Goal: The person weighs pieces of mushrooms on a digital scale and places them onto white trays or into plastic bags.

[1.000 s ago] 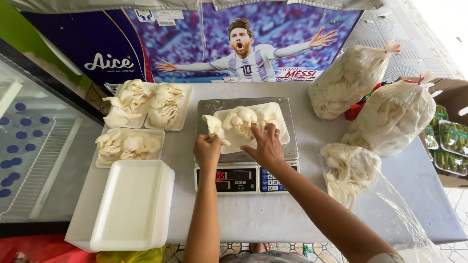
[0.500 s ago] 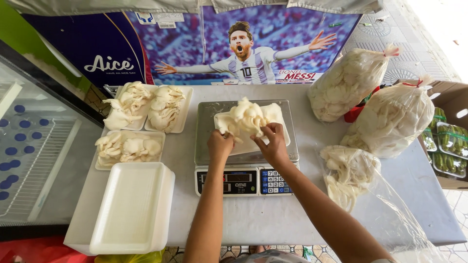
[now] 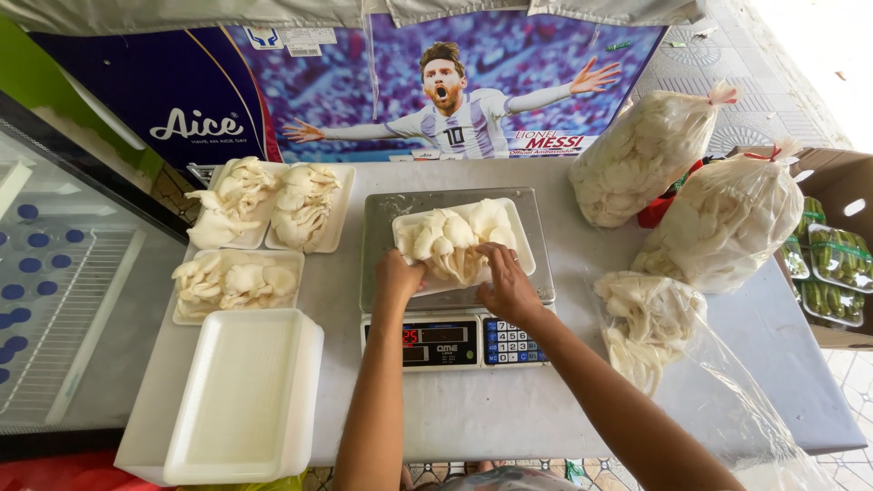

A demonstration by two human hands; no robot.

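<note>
- Two hands over the scale (image 3: 455,314), both at the near edge of a white tray (image 3: 464,244) heaped with pale mushrooms (image 3: 452,238).
- Left hand (image 3: 398,275) curled shut on the tray's near left rim, fingers tucked under the mushrooms.
- Right hand (image 3: 506,286) half closed, fingertips on the mushrooms at the tray's near right edge; could not tell whether anything was gripped.
- Tray sat flat on the scale's steel pan, mid-bench.
- Three filled trays (image 3: 264,211) lay left of the scale on the bench (image 3: 473,409), two side by side at the back, one nearer.
- Stack of empty trays (image 3: 244,395) stood at the near left corner.
- Two tied bags (image 3: 691,182) of mushrooms rested right of the scale, near the back.
- Open bag (image 3: 647,320) slumped nearer, mushrooms spilling toward the scale.
- Box of packed green vegetables (image 3: 832,264) stood beyond the bench's right edge.
</note>
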